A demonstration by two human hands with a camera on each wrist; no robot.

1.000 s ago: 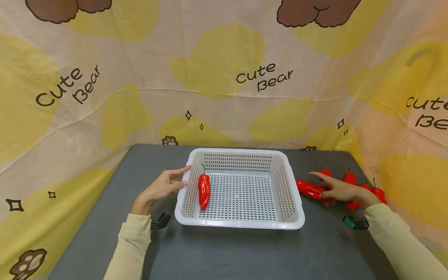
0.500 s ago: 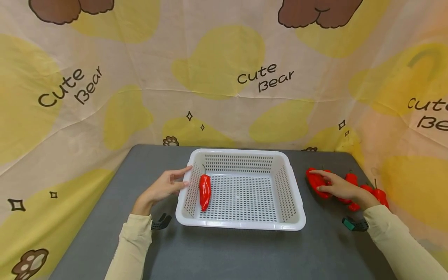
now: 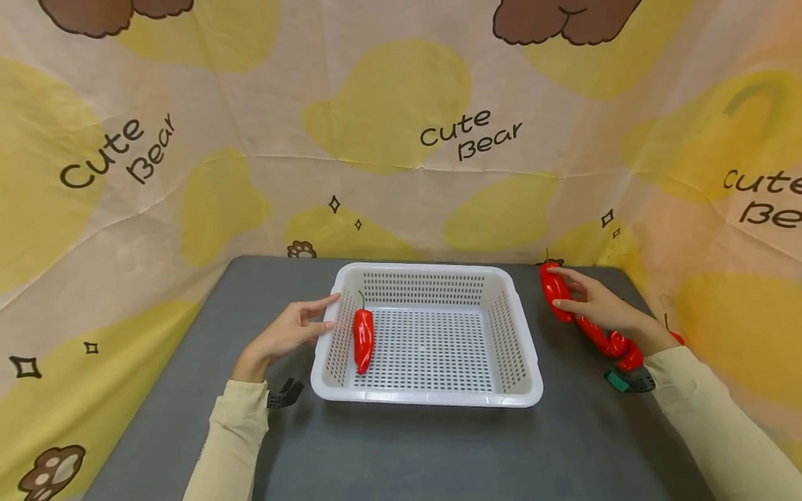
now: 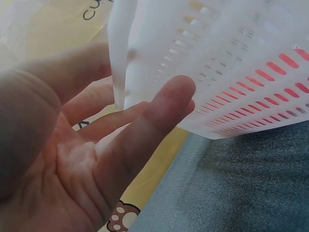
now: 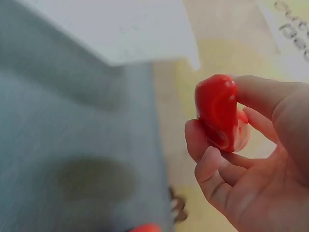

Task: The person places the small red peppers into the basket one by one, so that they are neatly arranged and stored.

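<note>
A white perforated basket (image 3: pixel 426 399) stands mid-table, with one long red pepper (image 3: pixel 363 341) lying along its left side. My left hand (image 3: pixel 289 335) touches the basket's left rim with extended fingers; up close in the left wrist view, the thumb (image 4: pixel 164 106) lies by the slotted outer wall. On the right, my right hand (image 3: pixel 598 304) pinches another red pepper (image 3: pixel 555 291) between thumb and fingers, its stem pointing away. The right wrist view shows this held pepper (image 5: pixel 216 111) end-on, raised over the table.
Several more red peppers (image 3: pixel 601 339) lie under and beside the right forearm; the forearm partly hides them. A patterned cloth (image 3: pixel 388 104) hangs behind the grey table (image 3: pixel 413 452) and along both its sides.
My right hand has picked up a pepper from the group, turned it and moved it up and away, toward the table's back edge. The left hand stays at the basket's rim.
</note>
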